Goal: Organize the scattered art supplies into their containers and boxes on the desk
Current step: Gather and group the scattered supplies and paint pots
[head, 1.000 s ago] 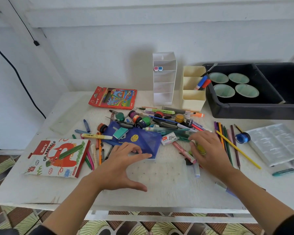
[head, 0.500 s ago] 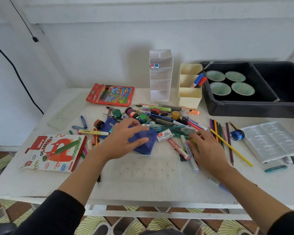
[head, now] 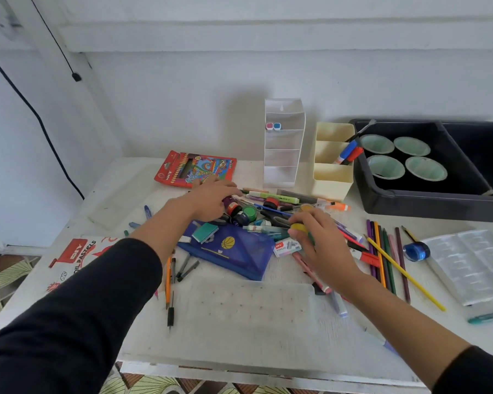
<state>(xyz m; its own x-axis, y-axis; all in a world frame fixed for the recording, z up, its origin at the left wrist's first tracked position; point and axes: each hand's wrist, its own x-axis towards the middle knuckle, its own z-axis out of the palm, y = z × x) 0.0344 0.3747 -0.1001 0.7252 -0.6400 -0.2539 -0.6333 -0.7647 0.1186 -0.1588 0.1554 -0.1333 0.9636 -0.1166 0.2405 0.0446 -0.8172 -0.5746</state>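
Pens, markers and small paint pots (head: 249, 213) lie in a heap at the middle of the white desk (head: 234, 345). My left hand (head: 211, 200) reaches over the heap's left end, fingers curved above a dark pot with a red label (head: 234, 207); a grip on it does not show. My right hand (head: 320, 245) hovers over the heap's right side and pinches a small yellow-capped pot (head: 298, 227). A blue pencil case (head: 234, 251) lies between my arms. Behind the heap stand a white tiered organizer (head: 282, 155) and a cream organizer (head: 332, 177).
A black tray (head: 410, 203) with several green cups sits at the back right. Coloured pencils (head: 382, 251), a blue round pot (head: 416, 250) and a clear palette (head: 473, 265) lie at the right. A red pencil box (head: 195, 169) and an oil pastels box (head: 74, 254) are at the left. A translucent case (head: 239, 305) lies in front.
My left hand left the blue pencil case and moved back to the paint pots. My right hand rose from the desk with the yellow-capped pot and shifted toward the heap.
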